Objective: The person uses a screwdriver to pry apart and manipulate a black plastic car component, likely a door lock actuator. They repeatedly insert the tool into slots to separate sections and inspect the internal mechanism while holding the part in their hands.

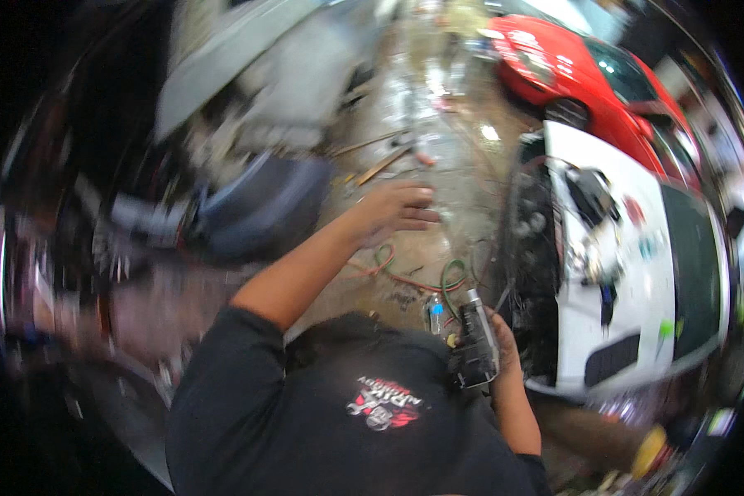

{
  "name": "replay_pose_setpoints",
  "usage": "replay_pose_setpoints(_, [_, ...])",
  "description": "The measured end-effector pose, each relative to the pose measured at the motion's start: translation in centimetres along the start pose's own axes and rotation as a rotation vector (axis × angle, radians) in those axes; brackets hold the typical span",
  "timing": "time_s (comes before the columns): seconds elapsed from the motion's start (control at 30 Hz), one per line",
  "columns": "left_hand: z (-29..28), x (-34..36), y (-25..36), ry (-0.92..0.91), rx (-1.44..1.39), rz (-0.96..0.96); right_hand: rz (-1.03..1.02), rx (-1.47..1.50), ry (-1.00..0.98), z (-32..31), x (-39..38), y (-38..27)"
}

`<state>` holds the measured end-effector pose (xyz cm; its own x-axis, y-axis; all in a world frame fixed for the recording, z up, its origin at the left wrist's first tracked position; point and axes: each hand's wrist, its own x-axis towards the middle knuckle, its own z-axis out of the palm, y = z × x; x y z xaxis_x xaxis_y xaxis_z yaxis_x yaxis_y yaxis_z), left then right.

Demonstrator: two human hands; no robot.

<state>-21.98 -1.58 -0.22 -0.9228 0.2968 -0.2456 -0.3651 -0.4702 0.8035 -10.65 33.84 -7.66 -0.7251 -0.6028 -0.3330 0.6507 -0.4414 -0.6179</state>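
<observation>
My left arm reaches forward over the wet floor. At its end my left hand [395, 213] is empty, its fingers stretched out and slightly apart. Closer to my body, at the right, my right hand [504, 343] is wrapped round a dark, oblong object [474, 343] with a pale, silvery tip pointing up. Its exact kind cannot be made out through the blur. A clear bottle with a blue label or cap [436, 316] shows just left of that object, apart from the hand.
Red and green hoses [450, 281] curl over the floor [463, 198]. A white car panel [616, 273] at the right bears a black item [591, 194] and other things. Behind it stands a red car [570, 70]. A dark blue-grey curved part [264, 202] and a wooden stick [384, 165] lie left.
</observation>
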Motion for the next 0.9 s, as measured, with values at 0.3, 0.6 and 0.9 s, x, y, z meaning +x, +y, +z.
replay_pose_setpoints(0.3, [-2.1, -20.5, -12.4, 0.623, 0.205, 0.165, 0.126, -0.124, 0.072, -4.3, 4.2, -1.6])
replay_pose_setpoints(0.6, [6.6, -42.7, -24.6, 1.499, 0.357, 0.226, 0.449, -0.142, -0.333, -9.0, 9.5, -2.0])
replay_pose_setpoints(0.9, [7.0, -62.6, -29.0, 2.313, 0.577, -0.28, 0.455, -0.226, -0.386, 4.4, 7.7, 3.0])
